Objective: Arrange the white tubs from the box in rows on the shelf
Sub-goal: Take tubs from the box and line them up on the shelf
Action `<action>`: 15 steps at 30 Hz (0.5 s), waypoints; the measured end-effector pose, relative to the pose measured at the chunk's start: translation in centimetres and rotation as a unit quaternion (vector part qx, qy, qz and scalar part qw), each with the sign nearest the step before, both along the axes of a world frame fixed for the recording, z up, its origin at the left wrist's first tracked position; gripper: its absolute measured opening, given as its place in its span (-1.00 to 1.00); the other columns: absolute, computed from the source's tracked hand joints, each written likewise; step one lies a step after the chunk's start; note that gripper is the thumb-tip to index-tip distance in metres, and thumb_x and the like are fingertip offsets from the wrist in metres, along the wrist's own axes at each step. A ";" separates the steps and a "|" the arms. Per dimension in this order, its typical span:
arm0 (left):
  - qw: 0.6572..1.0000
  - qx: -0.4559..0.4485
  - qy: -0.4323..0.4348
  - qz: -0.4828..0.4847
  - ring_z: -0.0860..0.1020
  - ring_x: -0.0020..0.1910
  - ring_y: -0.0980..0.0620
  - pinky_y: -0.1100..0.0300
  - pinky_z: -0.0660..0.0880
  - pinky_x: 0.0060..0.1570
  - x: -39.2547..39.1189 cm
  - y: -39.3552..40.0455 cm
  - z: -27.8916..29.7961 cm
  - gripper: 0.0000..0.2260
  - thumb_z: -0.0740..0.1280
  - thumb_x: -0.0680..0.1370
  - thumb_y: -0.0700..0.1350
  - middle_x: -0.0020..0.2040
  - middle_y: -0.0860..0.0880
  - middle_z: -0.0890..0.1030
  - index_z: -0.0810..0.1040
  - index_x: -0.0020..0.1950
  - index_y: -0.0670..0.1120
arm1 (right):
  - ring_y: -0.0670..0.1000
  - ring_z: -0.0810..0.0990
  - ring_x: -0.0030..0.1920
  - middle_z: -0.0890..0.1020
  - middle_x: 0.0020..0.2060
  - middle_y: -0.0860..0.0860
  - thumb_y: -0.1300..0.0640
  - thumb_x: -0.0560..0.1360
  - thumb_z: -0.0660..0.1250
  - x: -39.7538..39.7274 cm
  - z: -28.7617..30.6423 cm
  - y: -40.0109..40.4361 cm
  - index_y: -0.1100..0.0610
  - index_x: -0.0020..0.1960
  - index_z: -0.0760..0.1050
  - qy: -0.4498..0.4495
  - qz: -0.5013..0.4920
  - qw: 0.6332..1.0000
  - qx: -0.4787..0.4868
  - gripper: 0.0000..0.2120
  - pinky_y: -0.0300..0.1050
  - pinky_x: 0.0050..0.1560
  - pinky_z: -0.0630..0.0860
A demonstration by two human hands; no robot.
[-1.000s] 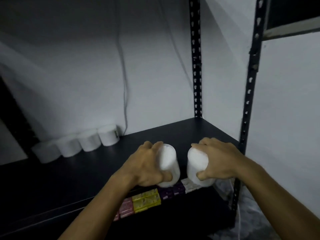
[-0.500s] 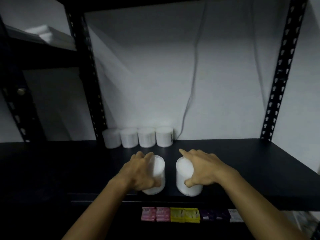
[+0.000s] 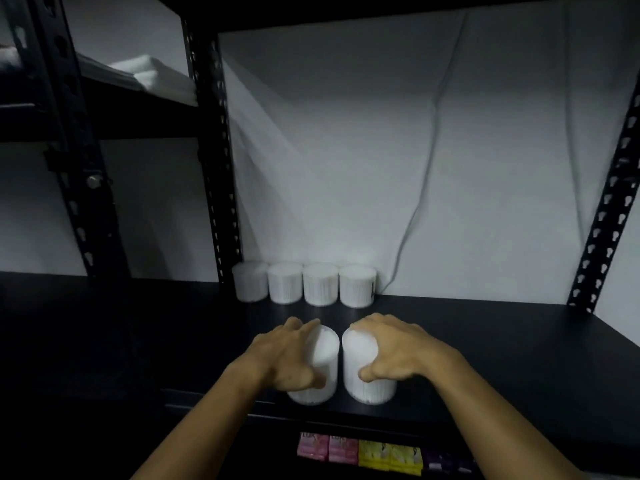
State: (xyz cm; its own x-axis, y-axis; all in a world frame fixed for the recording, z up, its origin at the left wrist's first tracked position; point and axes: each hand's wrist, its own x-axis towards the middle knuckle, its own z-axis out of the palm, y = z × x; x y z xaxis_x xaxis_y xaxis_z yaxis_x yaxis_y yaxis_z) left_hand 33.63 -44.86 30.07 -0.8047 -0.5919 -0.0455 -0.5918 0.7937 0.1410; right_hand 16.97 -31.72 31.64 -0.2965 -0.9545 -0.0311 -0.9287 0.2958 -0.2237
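Note:
Two white tubs stand upright side by side near the front edge of the black shelf. My left hand grips the left tub from the side, thumb in front. My right hand grips the right tub the same way. A row of several white tubs stands at the back of the shelf against the white wall, starting beside the rack's upright post. The box is not in view.
Black perforated rack posts rise at the left and right. A cable hangs down the wall. Pink, yellow and purple packets lie on the shelf below. Folded white material sits on the upper left shelf.
My view has swung from the shelf's right end to face it squarely. Both hands have carried the tubs from in front of the shelf's edge and set them on the shelf, closer together.

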 end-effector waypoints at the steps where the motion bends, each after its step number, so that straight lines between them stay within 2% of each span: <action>1: 1.000 0.003 0.006 -0.004 0.23 0.45 -0.02 -0.03 0.31 0.31 0.1 -0.1 -0.1 -0.05 0.35 0.28 0.26 0.51 0.07 0.14 -0.10 0.55 0.18 | -0.03 0.19 0.42 0.19 0.46 -0.13 -0.16 0.33 0.39 0.0 -0.1 0.2 -0.15 0.47 0.09 -0.001 0.000 1.000 0.006 -0.19 0.01 0.36 0.23; 4: 0.998 -0.012 0.054 -0.027 -0.07 0.54 0.03 -0.03 0.15 0.44 0.6 0.5 -0.2 -0.01 0.39 0.32 0.26 0.57 0.06 -0.05 -0.19 0.55 0.17 | -0.05 -0.11 0.52 -0.12 0.53 -0.12 -0.21 0.35 0.36 -0.1 -0.8 1.0 -0.18 0.51 -0.16 -0.006 0.005 1.000 0.009 -0.06 0.05 0.47 0.04; 6: 0.991 -0.056 0.112 -0.043 -0.12 0.54 0.06 0.03 0.07 0.46 1.1 1.7 -0.4 -0.06 0.38 0.36 0.27 0.58 0.06 -0.07 -0.13 0.56 0.14 | -0.08 -0.24 0.50 -0.24 0.51 -0.11 -0.23 0.36 0.34 0.3 -1.6 1.9 -0.17 0.50 -0.28 0.005 0.009 0.999 -0.031 -0.02 0.01 0.49 -0.07; 8: 0.977 -0.115 0.174 -0.051 -0.02 0.54 0.05 0.10 0.09 0.45 1.5 3.0 -1.3 -0.18 0.36 0.41 0.26 0.56 0.06 0.03 0.03 0.55 0.12 | -0.10 -0.26 0.50 -0.24 0.51 -0.13 -0.23 0.40 0.30 0.9 -2.6 2.8 -0.15 0.51 -0.27 0.032 0.005 0.995 -0.096 -0.07 -0.09 0.47 -0.14; 10: 0.957 -0.171 0.225 -0.067 0.22 0.47 0.04 0.12 0.17 0.44 1.7 3.6 -3.0 -0.34 0.35 0.43 0.24 0.49 0.05 0.25 0.25 0.46 0.08 | -0.09 -0.18 0.50 -0.12 0.52 -0.14 -0.22 0.46 0.27 1.8 -3.4 3.5 -0.08 0.53 -0.14 0.063 -0.006 0.987 -0.149 -0.18 -0.19 0.43 -0.17; 12: 0.954 -0.192 0.220 -0.075 0.40 0.35 0.02 0.07 0.28 0.42 1.6 3.7 -4.7 -0.45 0.36 0.42 0.17 0.34 0.04 0.44 0.39 0.35 -0.01 | -0.06 -0.06 0.49 0.03 0.50 -0.13 -0.15 0.51 0.25 2.5 -3.9 3.7 -0.02 0.52 0.02 0.077 -0.017 0.984 -0.161 -0.31 -0.27 0.39 -0.18; 15: 0.957 -0.219 0.179 -0.066 0.49 0.30 -0.04 0.02 0.37 0.34 1.2 3.1 -6.5 -0.39 0.51 0.29 -0.03 0.26 -0.05 0.56 0.49 0.31 -0.15 | -0.06 0.01 0.48 0.13 0.47 -0.11 -0.05 0.55 0.23 2.8 -4.6 2.8 0.03 0.48 0.14 0.087 -0.018 0.982 -0.169 -0.44 -0.28 0.40 -0.06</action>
